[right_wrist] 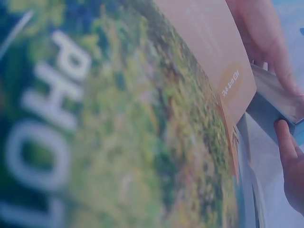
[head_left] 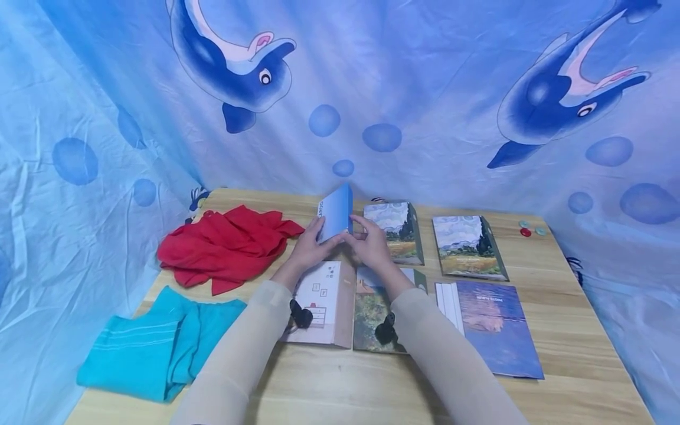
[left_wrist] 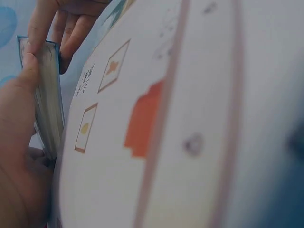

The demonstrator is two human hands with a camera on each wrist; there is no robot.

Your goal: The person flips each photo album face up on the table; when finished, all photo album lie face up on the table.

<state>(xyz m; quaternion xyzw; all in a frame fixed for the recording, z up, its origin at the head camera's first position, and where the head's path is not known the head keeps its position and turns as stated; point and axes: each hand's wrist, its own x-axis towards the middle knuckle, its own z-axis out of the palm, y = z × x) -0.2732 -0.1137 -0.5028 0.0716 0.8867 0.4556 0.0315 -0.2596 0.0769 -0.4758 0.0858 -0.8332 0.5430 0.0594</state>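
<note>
A thick blue book (head_left: 336, 212) stands raised and tilted over the back of the table, held between both hands. My left hand (head_left: 310, 245) grips its left side, the thumb on the near edge. On the opposite side my right hand (head_left: 370, 243) pinches the lower right part. The left wrist view shows the cream page edges of the book (left_wrist: 50, 95), with the left thumb pressed to them. Just in front of the hands lie a white album (head_left: 313, 301) with small drawings and a green foliage-covered album (head_left: 374, 313), partly hidden by the right forearm.
Two landscape-painting albums (head_left: 395, 233) (head_left: 467, 245) lie to the right, with a purple photo album (head_left: 496, 324) nearer. Red cloth (head_left: 228, 245) and turquoise cloth (head_left: 154, 348) are bunched on the left. Small red and pale discs (head_left: 525, 232) sit at the back right.
</note>
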